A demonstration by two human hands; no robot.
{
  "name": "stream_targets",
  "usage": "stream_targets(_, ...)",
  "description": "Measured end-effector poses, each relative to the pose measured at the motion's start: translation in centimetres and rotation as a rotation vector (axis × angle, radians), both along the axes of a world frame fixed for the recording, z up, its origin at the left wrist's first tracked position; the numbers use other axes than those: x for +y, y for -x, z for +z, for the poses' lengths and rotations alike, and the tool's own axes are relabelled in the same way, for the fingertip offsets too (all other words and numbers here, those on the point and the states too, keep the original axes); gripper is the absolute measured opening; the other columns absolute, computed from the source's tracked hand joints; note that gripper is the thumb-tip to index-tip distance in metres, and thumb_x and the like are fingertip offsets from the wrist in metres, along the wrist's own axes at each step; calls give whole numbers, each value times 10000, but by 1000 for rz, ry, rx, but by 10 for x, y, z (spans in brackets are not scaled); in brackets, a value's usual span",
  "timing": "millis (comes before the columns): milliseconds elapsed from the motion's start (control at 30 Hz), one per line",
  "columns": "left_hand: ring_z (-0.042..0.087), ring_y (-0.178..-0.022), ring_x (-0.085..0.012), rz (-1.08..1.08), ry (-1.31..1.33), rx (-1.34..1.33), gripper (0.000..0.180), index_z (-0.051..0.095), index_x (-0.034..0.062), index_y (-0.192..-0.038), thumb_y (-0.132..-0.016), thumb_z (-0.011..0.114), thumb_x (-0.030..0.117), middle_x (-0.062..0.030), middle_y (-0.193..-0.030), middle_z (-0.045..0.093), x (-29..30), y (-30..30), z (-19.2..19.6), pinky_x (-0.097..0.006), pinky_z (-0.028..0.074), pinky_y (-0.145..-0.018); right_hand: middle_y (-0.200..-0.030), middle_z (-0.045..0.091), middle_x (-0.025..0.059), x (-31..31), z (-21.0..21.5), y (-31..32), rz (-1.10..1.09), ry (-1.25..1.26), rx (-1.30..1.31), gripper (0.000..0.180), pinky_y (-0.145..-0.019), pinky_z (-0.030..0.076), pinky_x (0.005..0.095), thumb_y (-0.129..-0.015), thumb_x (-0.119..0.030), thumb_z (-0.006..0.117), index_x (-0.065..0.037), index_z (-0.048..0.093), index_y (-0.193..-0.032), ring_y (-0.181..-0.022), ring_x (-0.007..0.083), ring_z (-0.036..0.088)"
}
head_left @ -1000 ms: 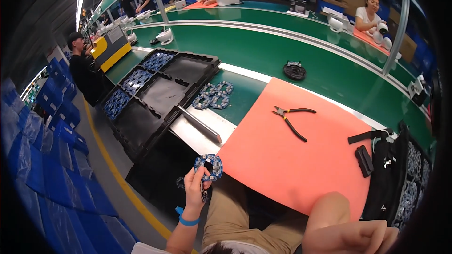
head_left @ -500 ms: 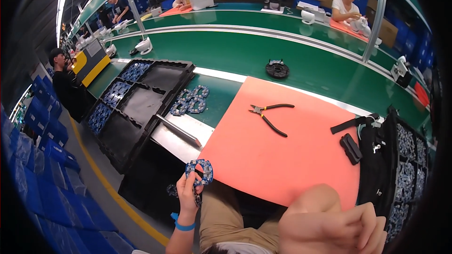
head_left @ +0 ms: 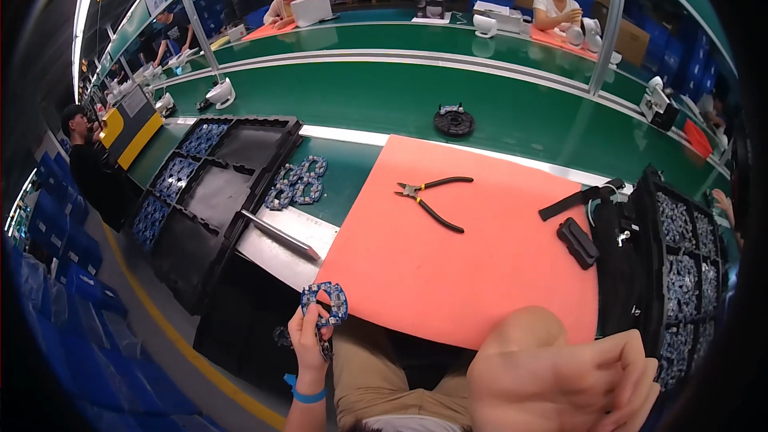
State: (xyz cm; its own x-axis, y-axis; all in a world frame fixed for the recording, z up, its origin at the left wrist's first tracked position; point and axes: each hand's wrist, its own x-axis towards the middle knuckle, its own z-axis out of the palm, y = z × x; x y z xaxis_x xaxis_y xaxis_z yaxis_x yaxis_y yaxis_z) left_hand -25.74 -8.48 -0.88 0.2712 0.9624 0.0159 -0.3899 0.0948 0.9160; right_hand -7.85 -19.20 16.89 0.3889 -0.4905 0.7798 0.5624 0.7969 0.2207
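My left hand [head_left: 307,339] pinches a blue ring-shaped circuit board [head_left: 336,304] at the near left corner of the orange-pink mat [head_left: 464,280]. Part of another board shows below it, by the palm. My right hand [head_left: 560,376] looms large at the lower right, its fingers curled in; whatever they may hold is hidden. A pair of cutting pliers [head_left: 428,200] lies on the mat with its black and yellow handles spread. Several more ring-shaped boards [head_left: 298,182] lie in a group on the green surface left of the mat.
A black compartment tray [head_left: 214,192] with blue boards stands at left, a metal bar [head_left: 282,236] beside it. At right are a black case [head_left: 578,242] and another tray of small parts [head_left: 680,272]. A round black part [head_left: 454,121] sits on the green belt [head_left: 360,96]. People work beyond.
My view has shifted a little, so most of the bench appears further left. Both hands keep nearly the same pose, with the circuit board still in my left hand.
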Motion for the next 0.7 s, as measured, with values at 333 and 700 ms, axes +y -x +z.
stream_targets(333,372,-513,-36,4,-6,25,266,515,50,-765,-978,467,203,20,-596,448,-2,2,-5,-193,257,-473,-1030,569,-90,-12,-6,-1,1,-10,-60,309,-935,283,279,-968,-247,412,-309,640,-1167,-987,77,480)
stream_targets(700,371,-504,-35,-11,-2,44,271,519,50,-767,-978,469,213,22,-587,444,-3,-4,-3,-188,257,-464,-990,574,-94,-3,2,-7,-30,-60,-40,294,-925,280,279,-954,-224,428,-292,663,-1118,-971,79,482)
